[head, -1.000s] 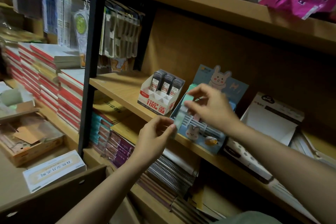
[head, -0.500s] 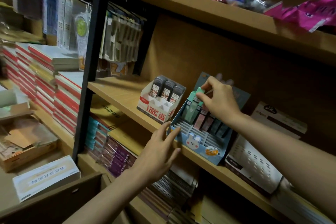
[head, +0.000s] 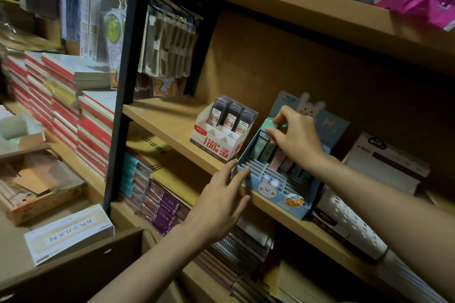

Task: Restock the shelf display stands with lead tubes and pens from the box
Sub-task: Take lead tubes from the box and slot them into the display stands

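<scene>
Left hand spread against blue stand; right hand pinching one green tube; three dark tubes beside.

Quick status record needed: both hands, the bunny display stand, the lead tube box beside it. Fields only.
right hand: pinching a mint green lead tube at the stand's back left slots
left hand: fingers straight, at the stand's front left corner
blue bunny display stand: on the wooden shelf, back row partly filled, front slots empty
white lead tube box: left of the stand, three dark tubes upright in its back row
</scene>
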